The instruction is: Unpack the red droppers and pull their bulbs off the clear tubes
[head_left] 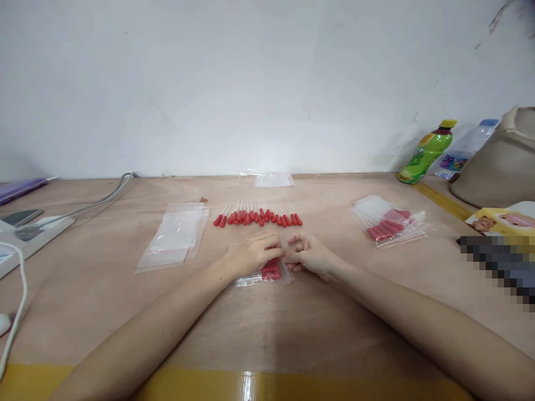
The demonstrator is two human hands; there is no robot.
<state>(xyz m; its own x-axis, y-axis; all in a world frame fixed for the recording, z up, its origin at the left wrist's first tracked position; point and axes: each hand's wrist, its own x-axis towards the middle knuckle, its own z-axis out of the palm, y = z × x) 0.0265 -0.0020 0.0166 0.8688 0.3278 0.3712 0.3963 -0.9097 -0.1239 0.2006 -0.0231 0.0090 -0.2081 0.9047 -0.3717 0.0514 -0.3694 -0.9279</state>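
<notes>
A clear zip bag (249, 280) with red-ended sticks (271, 270) in it lies on the table in front of me. My left hand (257, 253) rests over the bag, its fingers bent and closed on it, hiding much of the contents. At the bag's right edge, the curled fingers of my right hand (307, 255) pinch the plastic; the exact contact is partly hidden. Just beyond my hands, several loose thin white sticks with red ends (246, 217) lie in a row, red ends towards me.
Flat clear bags (175, 231) lie to the left. Filled bags (387, 223) are piled at right. Farther right stand a green bottle (426, 153), a clear bottle (470, 147) and a beige bag (497, 161). A power strip (45, 236) with cables sits at left.
</notes>
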